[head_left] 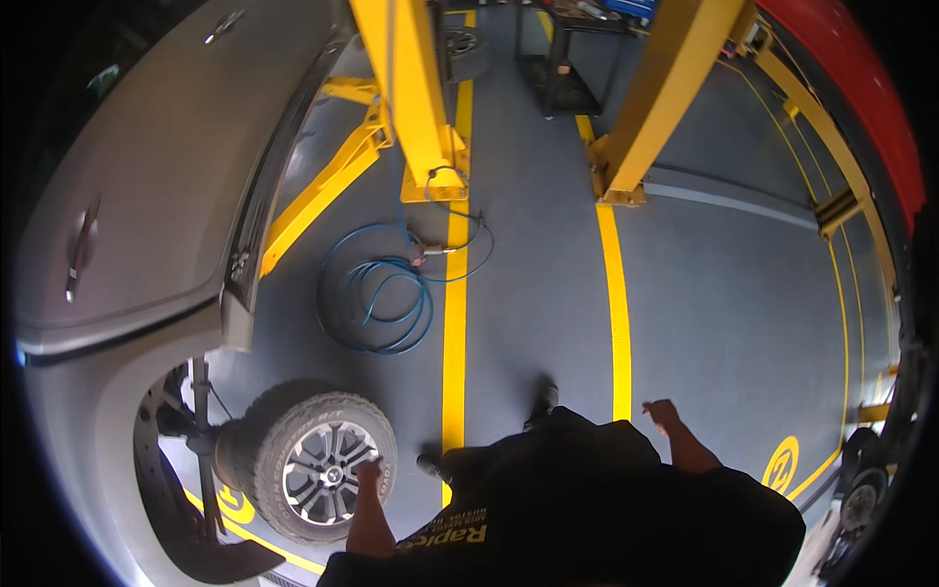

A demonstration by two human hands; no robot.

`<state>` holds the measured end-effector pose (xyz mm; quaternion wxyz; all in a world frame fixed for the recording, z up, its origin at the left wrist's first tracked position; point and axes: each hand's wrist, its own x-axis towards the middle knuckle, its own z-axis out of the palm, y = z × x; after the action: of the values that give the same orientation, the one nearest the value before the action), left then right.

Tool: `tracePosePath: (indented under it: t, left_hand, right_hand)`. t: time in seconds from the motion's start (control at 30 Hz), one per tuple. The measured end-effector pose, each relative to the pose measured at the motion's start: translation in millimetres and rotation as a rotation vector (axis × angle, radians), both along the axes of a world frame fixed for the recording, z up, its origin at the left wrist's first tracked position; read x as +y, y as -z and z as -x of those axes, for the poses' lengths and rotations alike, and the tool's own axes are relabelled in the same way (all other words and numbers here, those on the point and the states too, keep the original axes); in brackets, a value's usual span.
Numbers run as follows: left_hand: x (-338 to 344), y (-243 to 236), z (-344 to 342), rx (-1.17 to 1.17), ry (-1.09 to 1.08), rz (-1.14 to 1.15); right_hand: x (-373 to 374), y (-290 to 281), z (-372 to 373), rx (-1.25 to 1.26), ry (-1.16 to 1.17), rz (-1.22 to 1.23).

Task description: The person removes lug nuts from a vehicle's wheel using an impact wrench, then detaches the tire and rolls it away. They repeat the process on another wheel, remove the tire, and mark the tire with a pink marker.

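Note:
My left hand (pixel 369 471) hangs at my side, fingers loosely apart and nothing visible in it. In the picture it overlaps the edge of a wheel (pixel 333 474) with a black off-road tire and a black-and-silver alloy rim. I cannot tell whether hand and wheel touch. The wheel stands beside the open wheel arch of a grey vehicle (pixel 147 166), where bare suspension parts (pixel 201 421) show. Out to my right, my right hand (pixel 662 415) is held over the grey floor, its fingers slightly bent and apart, with nothing seen in it.
A coiled blue air hose (pixel 391 303) with an air tool (pixel 423 252) lies ahead on the left. Two yellow lift posts (pixel 416 108) stand farther off. Beyond them are a black tool cart (pixel 562 83) and another wheel (pixel 460 49). A red vehicle (pixel 851 78) is at the far right.

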<state>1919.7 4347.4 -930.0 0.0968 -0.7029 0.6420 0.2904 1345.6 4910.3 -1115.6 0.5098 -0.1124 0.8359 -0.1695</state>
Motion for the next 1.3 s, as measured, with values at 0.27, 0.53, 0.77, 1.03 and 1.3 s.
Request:
tracePosePath:
  t: [0.27, 0.53, 0.77, 1.03, 1.3]
  left_hand:
    - [-31.0, 20.5, 302.0, 0.078, -0.296, -0.85]
    - [-52.5, 26.5, 457.9, -0.12, -0.141, -0.715]
    - [-241.1, 70.5, 685.7, -0.17, -0.241, -0.555]
    - [-399.1, 108.0, 1263.9, 0.323, 0.367, -0.485]
    - [-500.3, 132.4, 1545.8, 0.025, 0.842, -0.63]
  right_hand:
    - [-20.1, 17.9, 206.9, -0.09, 0.73, 0.196]
    - [-194.1, -15.0, 398.4, -0.448, 0.599, 0.278]
    - [-219.8, 84.2, 552.1, -0.53, 0.74, 0.074]
    - [-318.7, 106.6, 771.0, -0.419, 0.873, 0.062]
    - [-531.3, 69.0, 1070.4, -0.366, 0.681, 0.386]
